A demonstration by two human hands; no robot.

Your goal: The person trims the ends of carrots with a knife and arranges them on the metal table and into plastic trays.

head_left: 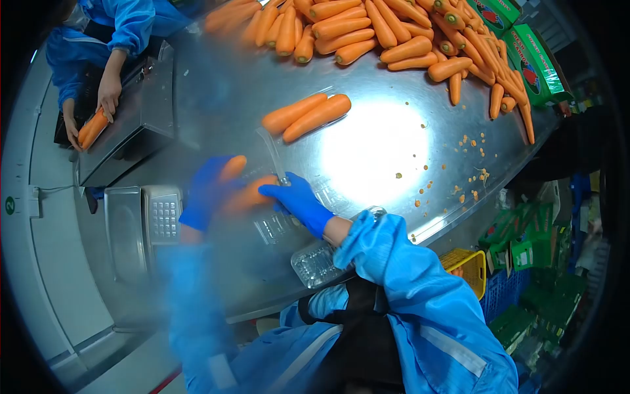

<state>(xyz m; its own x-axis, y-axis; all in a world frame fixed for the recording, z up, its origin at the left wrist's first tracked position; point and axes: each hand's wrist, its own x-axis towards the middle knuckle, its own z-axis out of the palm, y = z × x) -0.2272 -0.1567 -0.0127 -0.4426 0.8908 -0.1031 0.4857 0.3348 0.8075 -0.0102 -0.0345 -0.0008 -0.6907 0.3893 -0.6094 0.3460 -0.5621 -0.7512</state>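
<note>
At six o'clock, a clear tray. Centre: the right hand, its fingertips beside a carrot; whether they grip cannot be told. Nine o'clock: the left hand, blurred, apparently curled around that carrot; steady mid-length support suits it. Twelve o'clock: paired carrots. One o'clock: a carrot heap.

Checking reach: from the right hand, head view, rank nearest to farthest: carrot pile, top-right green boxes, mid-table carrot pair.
1. Carrot pair: ahead of the right hand.
2. Carrot pile: farther forward.
3. Green boxes: top right.
</note>
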